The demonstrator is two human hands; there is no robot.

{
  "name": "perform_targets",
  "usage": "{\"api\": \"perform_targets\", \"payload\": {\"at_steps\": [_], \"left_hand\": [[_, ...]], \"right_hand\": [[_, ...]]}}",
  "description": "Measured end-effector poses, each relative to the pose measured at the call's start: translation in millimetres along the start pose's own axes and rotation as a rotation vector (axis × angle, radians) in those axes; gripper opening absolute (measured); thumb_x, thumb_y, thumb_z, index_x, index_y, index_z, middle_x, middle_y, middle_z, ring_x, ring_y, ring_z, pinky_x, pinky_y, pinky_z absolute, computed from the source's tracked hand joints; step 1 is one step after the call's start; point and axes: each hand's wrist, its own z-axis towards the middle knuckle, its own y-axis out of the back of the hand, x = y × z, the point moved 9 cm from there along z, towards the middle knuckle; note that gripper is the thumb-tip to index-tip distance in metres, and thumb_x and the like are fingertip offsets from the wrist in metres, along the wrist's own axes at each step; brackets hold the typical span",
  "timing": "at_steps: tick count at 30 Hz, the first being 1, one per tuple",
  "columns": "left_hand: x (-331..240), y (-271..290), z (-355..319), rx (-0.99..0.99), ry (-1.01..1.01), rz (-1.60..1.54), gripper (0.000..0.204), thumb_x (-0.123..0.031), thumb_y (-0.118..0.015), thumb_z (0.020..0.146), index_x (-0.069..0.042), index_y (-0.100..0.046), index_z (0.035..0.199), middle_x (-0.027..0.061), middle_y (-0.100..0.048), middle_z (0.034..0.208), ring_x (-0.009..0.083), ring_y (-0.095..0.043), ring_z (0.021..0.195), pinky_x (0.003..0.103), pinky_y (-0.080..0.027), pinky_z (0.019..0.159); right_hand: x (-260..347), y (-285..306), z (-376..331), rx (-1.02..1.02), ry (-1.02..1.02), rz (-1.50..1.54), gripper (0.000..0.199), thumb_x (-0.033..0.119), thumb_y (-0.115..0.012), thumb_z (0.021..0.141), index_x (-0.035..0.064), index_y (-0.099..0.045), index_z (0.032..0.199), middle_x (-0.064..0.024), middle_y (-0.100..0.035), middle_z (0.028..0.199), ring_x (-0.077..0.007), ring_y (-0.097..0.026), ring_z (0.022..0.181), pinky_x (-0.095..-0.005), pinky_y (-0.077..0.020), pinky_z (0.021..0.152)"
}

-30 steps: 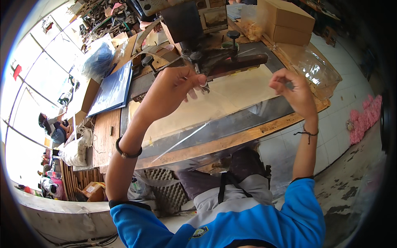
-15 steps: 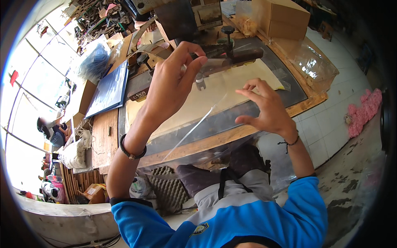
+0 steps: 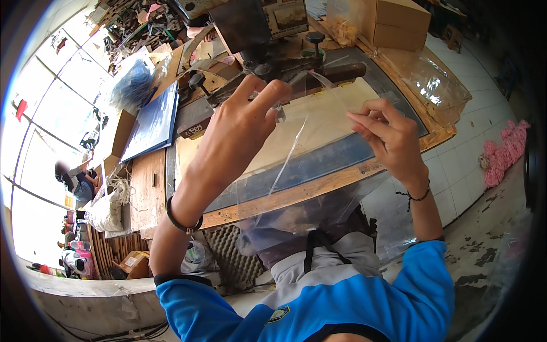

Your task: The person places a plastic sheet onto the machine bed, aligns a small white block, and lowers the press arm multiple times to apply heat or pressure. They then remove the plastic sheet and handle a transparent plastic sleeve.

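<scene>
A clear plastic bag or sheet (image 3: 292,149) hangs between my hands, a bright fold or seam running down it. It reaches below the table's front edge, over my lap. My left hand (image 3: 236,128), thumb and fingers curled together, grips its upper left part; the fingertips are partly hidden. At its right edge my right hand (image 3: 393,137) pinches the film between thumb and fingers. Beneath and behind the plastic, a cream sheet (image 3: 336,114) lies on a dark mat (image 3: 273,185). A dark metal clamp bar (image 3: 342,76) with black knobs (image 3: 314,37) crosses the mat's far side.
A dark machine head (image 3: 242,28) stands beyond the bar. At the far right are a cardboard box (image 3: 399,25) and clear plastic packaging (image 3: 439,85). Left lie a blue flat panel (image 3: 151,122) and bundled plastic (image 3: 130,82). Pink material (image 3: 504,154) rests on the floor. Another person (image 3: 80,179) sits far left.
My right hand has gone from spread fingers to a pinch on the plastic's edge, shifting a little right. The plastic now spreads wider between the hands. My left hand has dropped slightly.
</scene>
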Motion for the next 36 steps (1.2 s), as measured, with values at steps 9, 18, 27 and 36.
{"api": "perform_targets", "payload": {"at_steps": [9,18,27,36], "left_hand": [[-59,5,8,0.005,-0.37,0.199,0.041,-0.032,-0.087,0.074,-0.014,-0.071,0.107,0.0116,-0.055,0.137,0.039,-0.055,0.122,0.049,-0.048,0.1],[-58,-51,12,0.373,-0.316,-0.624,0.065,-0.046,-0.091,0.068,-0.008,-0.067,0.115,0.0122,-0.061,0.127,0.0327,-0.059,0.117,0.043,-0.044,0.1],[-58,-88,1,0.613,-0.328,-0.226,0.067,-0.06,-0.089,0.063,-0.006,-0.071,0.098,0.0102,-0.066,0.089,0.0255,-0.056,0.094,0.037,-0.042,0.088],[-33,-18,4,0.072,-0.195,-0.645,0.04,-0.023,-0.092,0.07,-0.007,-0.057,0.081,0.003,-0.057,0.076,0.0165,-0.058,0.072,0.03,-0.045,0.07]], "right_hand": [[35,44,36,0.255,0.273,0.062,0.024,0.027,-0.082,0.076,0.0089,-0.067,0.075,-0.0009,-0.06,0.066,-0.0206,-0.062,0.057,-0.0314,-0.0461,0.051],[35,66,77,0.506,0.343,-0.005,0.039,0.035,-0.091,0.063,0.0104,-0.061,0.067,0.0002,-0.053,0.059,-0.019,-0.052,0.052,-0.0319,-0.0354,0.047],[39,65,116,1.105,0.045,0.1,0.037,0.025,-0.088,0.08,0.0063,-0.062,0.062,0.0025,-0.059,0.059,-0.0084,-0.052,0.05,-0.0278,-0.0346,0.044],[-17,86,89,0.879,-0.15,-0.089,0.046,0.019,-0.088,0.071,0.0077,-0.058,0.103,0.0032,-0.057,0.063,-0.004,-0.046,0.053,-0.0236,-0.0307,0.049]]}}
